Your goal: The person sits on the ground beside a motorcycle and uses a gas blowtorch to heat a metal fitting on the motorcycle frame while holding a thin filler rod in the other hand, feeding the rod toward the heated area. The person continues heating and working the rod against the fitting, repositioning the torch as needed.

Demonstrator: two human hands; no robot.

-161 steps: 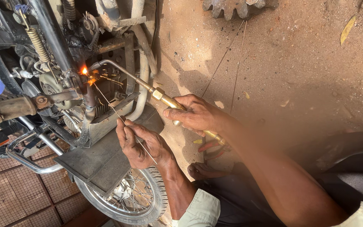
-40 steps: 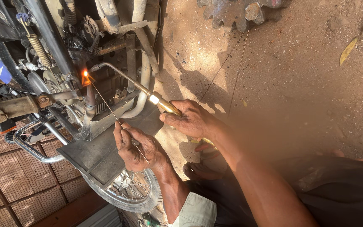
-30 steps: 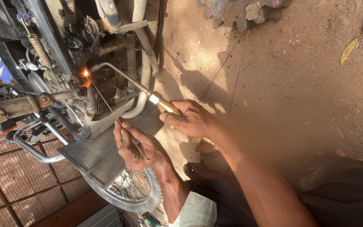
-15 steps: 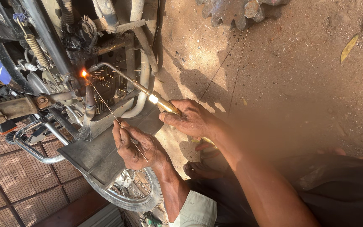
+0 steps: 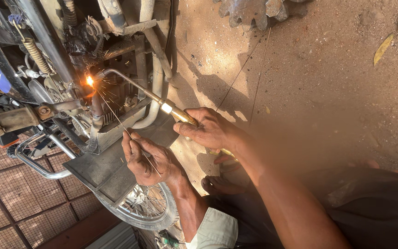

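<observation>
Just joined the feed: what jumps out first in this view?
The bright orange flame throwing sparks at the motorcycle frame, upper left. The right hand holds the brass torch at centre, its curved tip at the flame; just below, the left hand feeds a thin filler rod toward it.

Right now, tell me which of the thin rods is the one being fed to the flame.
The filler rod pinched in the left hand: its tip reaches the flame on the motorcycle frame. The two other thin rods lie untouched on the dirt ground.
</observation>
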